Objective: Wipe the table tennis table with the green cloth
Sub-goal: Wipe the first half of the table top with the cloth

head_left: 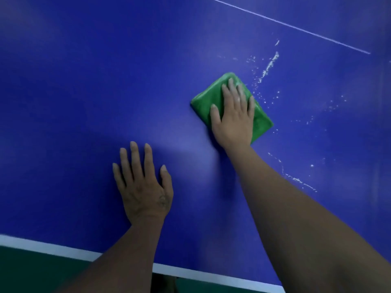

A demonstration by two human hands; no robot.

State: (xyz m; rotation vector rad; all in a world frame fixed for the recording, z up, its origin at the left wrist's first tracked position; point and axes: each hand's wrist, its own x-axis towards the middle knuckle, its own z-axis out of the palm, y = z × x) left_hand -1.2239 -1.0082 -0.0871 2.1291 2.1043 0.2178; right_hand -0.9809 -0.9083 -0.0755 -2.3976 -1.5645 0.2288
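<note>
The blue table tennis table [84, 92] fills most of the head view. A folded green cloth [206, 100] lies flat on it right of centre. My right hand [234, 117] presses down on the cloth with straight, spread fingers and covers its middle. My left hand [143, 185] rests flat on the bare table nearer to me, fingers spread, holding nothing. White splashes and streaks [269, 65] mark the surface just right of the cloth, and more specks [300, 180] trail toward the near right.
The table's white edge stripe [42, 247] runs along the bottom, with green floor [31, 271] below it. A thin white centre line [296, 27] crosses the far right of the table.
</note>
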